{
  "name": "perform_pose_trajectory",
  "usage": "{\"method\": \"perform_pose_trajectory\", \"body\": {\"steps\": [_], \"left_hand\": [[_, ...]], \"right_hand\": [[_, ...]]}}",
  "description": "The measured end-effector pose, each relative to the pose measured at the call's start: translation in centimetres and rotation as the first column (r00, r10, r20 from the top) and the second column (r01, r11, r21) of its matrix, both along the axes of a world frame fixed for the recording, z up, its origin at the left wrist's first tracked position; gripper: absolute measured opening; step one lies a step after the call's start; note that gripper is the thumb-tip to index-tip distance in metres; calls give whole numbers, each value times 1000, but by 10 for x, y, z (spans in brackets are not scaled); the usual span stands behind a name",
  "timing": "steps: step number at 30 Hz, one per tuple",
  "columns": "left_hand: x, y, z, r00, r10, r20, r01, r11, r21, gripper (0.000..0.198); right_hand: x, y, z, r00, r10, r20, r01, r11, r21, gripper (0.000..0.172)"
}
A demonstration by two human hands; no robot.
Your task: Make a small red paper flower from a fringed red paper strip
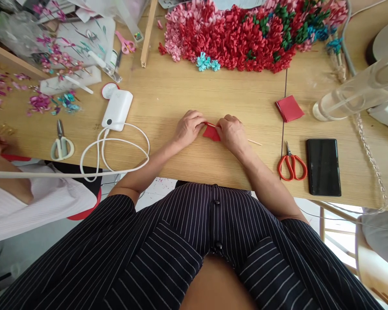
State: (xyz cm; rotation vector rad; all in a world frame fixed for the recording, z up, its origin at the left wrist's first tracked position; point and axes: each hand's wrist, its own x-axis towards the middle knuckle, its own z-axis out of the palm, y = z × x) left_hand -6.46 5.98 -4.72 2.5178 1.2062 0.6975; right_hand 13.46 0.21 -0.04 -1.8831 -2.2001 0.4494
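Close in front of me, a small red fabric piece (pixel 211 133) hangs between my hands, its upper edge along a thin wooden stick (pixel 255 141). My left hand (pixel 190 128) pinches the left end of that edge with its fingertips. The fingers of my right hand (pixel 232 132) are closed on the stick and the fabric's right side; the stick's bare end sticks out beyond the hand to the right. The fingers cover part of the stick. To the right lies a stack of red fabric squares (pixel 290 108).
Red-handled scissors (pixel 292 167) and a black phone (pixel 323 167) lie at right, near a clear bottle (pixel 339 103). Ribbon flowers (pixel 229 38) fill the back. A white power bank (pixel 117 110), its cable and scissors (pixel 62 144) lie left, beside another person's sleeve (pixel 51 198).
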Motion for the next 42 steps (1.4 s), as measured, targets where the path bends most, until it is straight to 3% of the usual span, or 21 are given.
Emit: {"method": "perform_pose_trajectory", "body": {"steps": [9, 23, 31, 37, 42], "left_hand": [[6, 1, 2, 1000, 1, -22, -1, 1000, -8, 16], [8, -1, 4, 998, 17, -52, -16, 1000, 24, 16], [-18, -12, 6, 992, 119, 32, -121, 988, 93, 9], [-34, -45, -1, 995, -65, 78, 44, 967, 249, 20], [-30, -48, -5, 996, -79, 48, 62, 955, 289, 33]], "right_hand": [[0, 2, -6, 1000, -7, 10, 6, 999, 41, 32], [3, -5, 8, 998, -15, 58, 16, 1000, -15, 34], [1, -5, 10, 1000, -11, 26, 11, 1000, 8, 28], [-9, -12, 3, 997, 71, 25, -72, 997, 30, 28], [-14, -16, 6, 993, 113, 44, -112, 994, -8, 30]]}}
